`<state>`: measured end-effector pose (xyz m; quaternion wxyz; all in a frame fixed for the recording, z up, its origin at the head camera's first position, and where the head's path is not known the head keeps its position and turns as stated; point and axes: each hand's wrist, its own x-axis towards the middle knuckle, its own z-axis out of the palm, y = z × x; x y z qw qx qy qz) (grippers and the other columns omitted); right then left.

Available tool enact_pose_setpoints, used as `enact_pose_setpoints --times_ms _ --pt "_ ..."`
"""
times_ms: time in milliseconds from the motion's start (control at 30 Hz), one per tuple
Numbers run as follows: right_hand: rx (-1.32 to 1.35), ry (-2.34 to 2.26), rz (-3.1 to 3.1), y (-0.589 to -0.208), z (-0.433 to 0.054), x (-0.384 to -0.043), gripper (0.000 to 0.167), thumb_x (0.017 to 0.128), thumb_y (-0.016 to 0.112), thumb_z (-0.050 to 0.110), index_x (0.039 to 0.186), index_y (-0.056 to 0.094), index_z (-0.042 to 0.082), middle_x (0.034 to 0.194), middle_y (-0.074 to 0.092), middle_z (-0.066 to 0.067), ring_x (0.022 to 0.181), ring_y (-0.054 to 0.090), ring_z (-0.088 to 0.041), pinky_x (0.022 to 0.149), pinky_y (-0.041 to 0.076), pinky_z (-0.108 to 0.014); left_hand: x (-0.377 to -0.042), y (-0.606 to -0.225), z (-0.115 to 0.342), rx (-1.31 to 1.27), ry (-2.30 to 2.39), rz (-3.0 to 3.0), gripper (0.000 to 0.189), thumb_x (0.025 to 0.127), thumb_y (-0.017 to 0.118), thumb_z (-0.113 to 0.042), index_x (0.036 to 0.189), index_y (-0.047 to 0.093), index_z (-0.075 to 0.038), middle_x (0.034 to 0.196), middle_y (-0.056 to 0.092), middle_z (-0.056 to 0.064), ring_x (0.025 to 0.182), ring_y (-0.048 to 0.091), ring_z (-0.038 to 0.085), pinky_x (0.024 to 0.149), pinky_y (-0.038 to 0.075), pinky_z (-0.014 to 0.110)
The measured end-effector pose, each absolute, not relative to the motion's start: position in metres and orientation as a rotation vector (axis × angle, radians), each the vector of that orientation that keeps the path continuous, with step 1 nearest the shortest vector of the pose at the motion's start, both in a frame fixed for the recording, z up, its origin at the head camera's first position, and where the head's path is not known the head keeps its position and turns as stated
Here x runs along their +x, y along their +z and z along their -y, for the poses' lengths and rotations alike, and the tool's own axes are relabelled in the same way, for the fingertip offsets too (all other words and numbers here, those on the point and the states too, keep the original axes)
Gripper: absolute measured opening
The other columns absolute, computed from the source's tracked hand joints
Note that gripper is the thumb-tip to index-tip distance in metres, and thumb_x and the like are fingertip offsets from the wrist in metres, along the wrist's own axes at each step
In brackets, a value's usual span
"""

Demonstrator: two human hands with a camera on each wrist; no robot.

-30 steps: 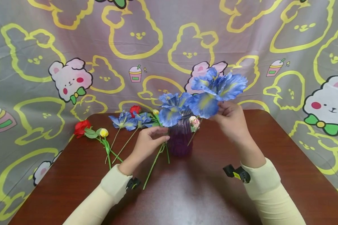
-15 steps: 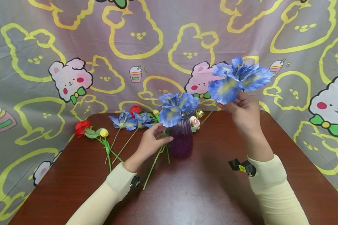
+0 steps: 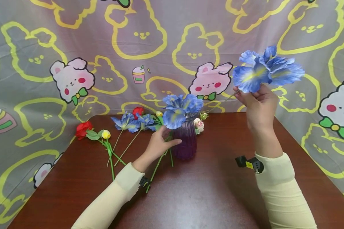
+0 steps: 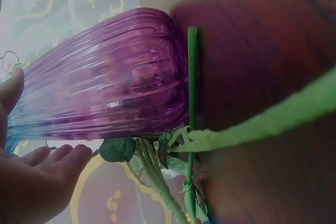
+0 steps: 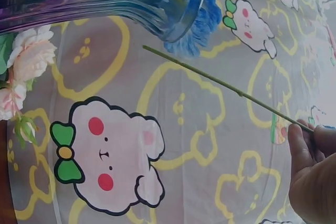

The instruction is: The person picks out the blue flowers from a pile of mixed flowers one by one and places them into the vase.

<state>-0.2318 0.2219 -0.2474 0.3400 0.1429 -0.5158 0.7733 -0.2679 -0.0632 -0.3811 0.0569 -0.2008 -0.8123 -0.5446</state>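
A ribbed purple glass vase [image 3: 186, 143] stands upright at the middle of the table. At its mouth a blue iris [image 3: 175, 111] leans over the left side of the rim. My left hand [image 3: 157, 143] is beside the vase, thumb and fingers spread to either side of it in the left wrist view. Raised to the right, my right hand [image 3: 261, 109] pinches the stem of another blue iris [image 3: 266, 71] just below its bloom. That thin green stem [image 5: 226, 86] slants down toward the vase, its bare end outside the glass near the rim.
Left of the vase lie two blue irises [image 3: 126, 122], red flowers [image 3: 83, 129] and yellow buds [image 3: 105, 135]. A pale pink flower [image 3: 198, 125] lies behind the vase. A green stem [image 3: 157, 170] reaches toward the front. A patterned cloth [image 3: 160, 38] hangs behind the table [image 3: 189, 197].
My right hand has moved up and to the right with its iris, drawing the stem away from the vase. My left hand has shifted slightly right, its thumb now overlapping the vase.
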Motion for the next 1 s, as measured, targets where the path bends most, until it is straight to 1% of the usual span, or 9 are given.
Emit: enact_pose_setpoints --times_ms 133,300,467,633,833,1000 --pt "0.373 2.043 1.184 -0.243 -0.223 -0.233 0.026 0.082 0.071 -0.01 0.107 0.066 -0.011 0.094 0.069 -0.024 0.083 0.07 -0.03 0.078 0.056 -0.034 -0.269 -0.383 0.059 -0.626 -1.652 2.444 0.066 0.078 0.084 -0.022 0.132 0.053 -0.001 0.131 0.057 0.019 0.119 0.055 0.031 0.097 0.047 0.043" --pt "0.341 2.073 1.073 -0.238 -0.223 -0.232 0.025 0.08 0.072 -0.011 0.104 0.065 -0.014 0.092 0.068 -0.026 0.083 0.069 -0.031 0.077 0.056 -0.036 -0.271 -0.386 0.056 -0.689 -1.672 2.39 0.064 0.077 0.084 -0.017 0.132 0.055 -0.001 0.131 0.057 0.018 0.122 0.054 0.029 0.098 0.046 0.041" --pt "0.342 2.108 0.987 -0.233 -0.223 -0.231 0.029 0.078 0.075 -0.01 0.103 0.062 -0.017 0.092 0.068 -0.027 0.082 0.069 -0.032 0.077 0.056 -0.038 -0.274 -0.388 0.054 -0.728 -1.627 2.366 0.063 0.076 0.085 -0.015 0.13 0.056 0.0 0.13 0.059 0.016 0.121 0.055 0.028 0.097 0.046 0.042" --pt "0.344 2.135 0.943 -0.23 -0.222 -0.23 0.033 0.076 0.077 -0.01 0.104 0.061 -0.017 0.092 0.068 -0.028 0.081 0.069 -0.033 0.077 0.056 -0.039 -0.273 -0.388 0.053 -0.716 -1.579 2.386 0.062 0.076 0.085 -0.016 0.128 0.057 0.003 0.128 0.06 0.019 0.119 0.056 0.031 0.096 0.047 0.043" --pt "0.34 2.158 0.967 -0.231 -0.218 -0.231 0.036 0.074 0.079 -0.007 0.105 0.062 -0.016 0.094 0.069 -0.027 0.083 0.069 -0.032 0.08 0.054 -0.041 -0.274 -0.388 0.053 -0.707 -1.514 2.397 0.056 0.076 0.085 -0.017 0.123 0.06 0.005 0.119 0.063 0.022 0.112 0.06 0.033 0.091 0.05 0.045" --pt "0.342 2.16 1.009 -0.235 -0.213 -0.237 0.035 0.076 0.079 -0.006 0.106 0.064 -0.014 0.093 0.069 -0.025 0.082 0.069 -0.03 0.08 0.055 -0.039 -0.276 -0.39 0.054 -0.728 -1.508 2.391 0.054 0.077 0.084 -0.016 0.122 0.061 0.004 0.118 0.064 0.021 0.11 0.061 0.032 0.09 0.051 0.044"
